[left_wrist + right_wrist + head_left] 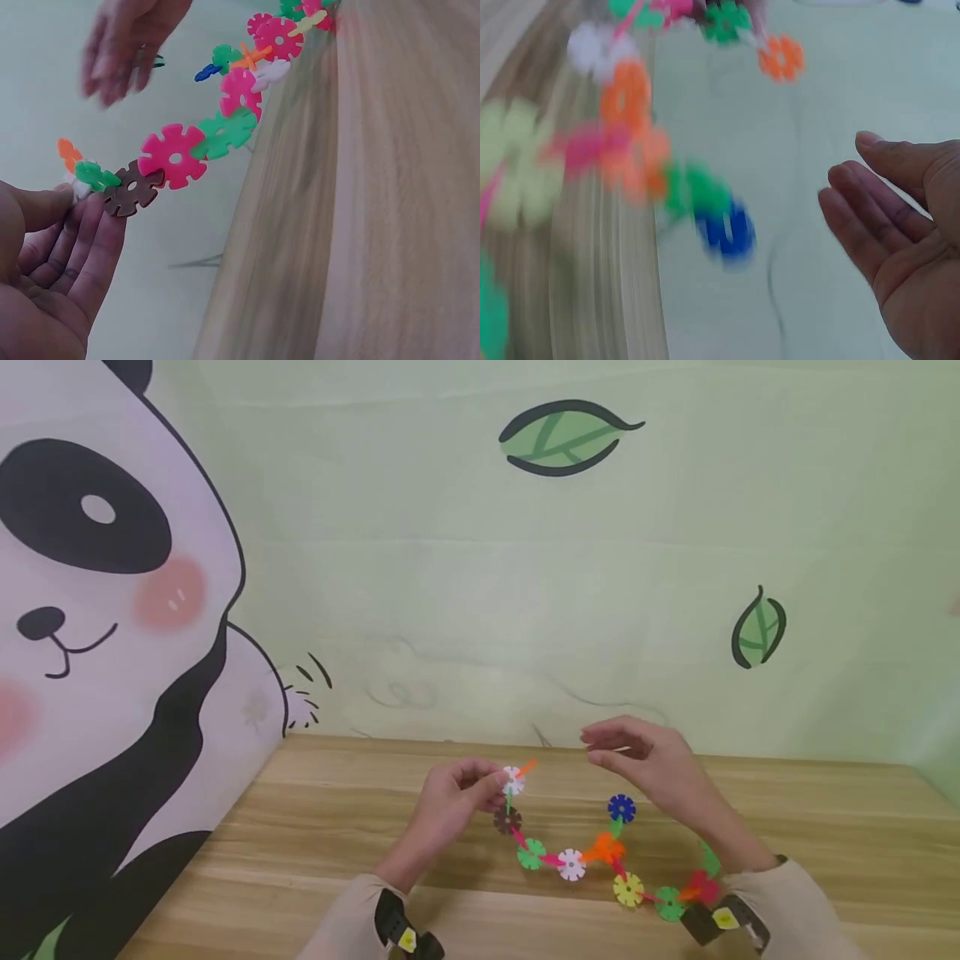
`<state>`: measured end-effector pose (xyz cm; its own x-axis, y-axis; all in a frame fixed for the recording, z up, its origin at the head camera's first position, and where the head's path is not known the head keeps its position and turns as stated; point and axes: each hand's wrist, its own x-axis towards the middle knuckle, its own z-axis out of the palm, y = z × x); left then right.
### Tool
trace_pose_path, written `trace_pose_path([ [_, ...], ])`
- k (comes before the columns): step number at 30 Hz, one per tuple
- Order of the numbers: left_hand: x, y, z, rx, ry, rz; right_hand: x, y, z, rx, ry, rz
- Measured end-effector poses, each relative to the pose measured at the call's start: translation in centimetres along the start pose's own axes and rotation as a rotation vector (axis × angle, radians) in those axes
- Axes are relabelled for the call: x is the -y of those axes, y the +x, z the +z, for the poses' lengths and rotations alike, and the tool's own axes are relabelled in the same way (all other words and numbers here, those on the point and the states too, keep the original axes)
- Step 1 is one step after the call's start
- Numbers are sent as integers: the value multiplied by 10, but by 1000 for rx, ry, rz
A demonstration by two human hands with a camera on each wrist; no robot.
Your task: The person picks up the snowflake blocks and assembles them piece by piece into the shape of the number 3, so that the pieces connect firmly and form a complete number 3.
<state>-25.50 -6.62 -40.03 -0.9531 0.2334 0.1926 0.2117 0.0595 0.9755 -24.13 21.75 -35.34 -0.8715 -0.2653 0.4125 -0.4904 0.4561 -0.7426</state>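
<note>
A chain of notched plastic flower discs in several colours hangs above the wooden table. My left hand (457,789) pinches a white disc (513,781) at its left end, between thumb and fingers; an orange disc (69,154) juts out from there. Below it come a green disc (97,175) and a brown disc (133,187). Farther along, a blue disc (622,808) sticks up on a side branch. My right hand (651,762) is raised to the right of the blue disc, its fingers loosely bent, with nothing between them in the right wrist view (904,225).
The wood-grain table (315,827) lies under both hands. Behind it hangs a pale green cloth (420,527) printed with a panda (187,660) and leaves (562,439). The chain's right end, with a red disc (703,888), is close to the right wrist camera (701,923).
</note>
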Motion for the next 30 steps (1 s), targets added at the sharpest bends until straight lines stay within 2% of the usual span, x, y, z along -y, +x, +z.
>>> trace_pose_path([
  [3,-1,2,-2,-32,2,-2,-10,-11,-25,-36,-75,78],
  [5,-1,2,-3,-39,1,3,-20,-19,-39,-27,-86,148],
  [8,0,4,-6,-47,10,4,-37,-29,-57,15,-66,238],
  [13,2,6,-12,-82,27,3,-60,-41,-76,87,-42,317],
  [17,1,7,-17,-110,31,-3,-72,-49,-85,206,-67,381],
  [22,0,8,-20,-121,25,-12,-88,-55,-85,349,12,403],
  [30,2,9,-22,-117,15,11,-94,-56,-76,344,126,365],
])
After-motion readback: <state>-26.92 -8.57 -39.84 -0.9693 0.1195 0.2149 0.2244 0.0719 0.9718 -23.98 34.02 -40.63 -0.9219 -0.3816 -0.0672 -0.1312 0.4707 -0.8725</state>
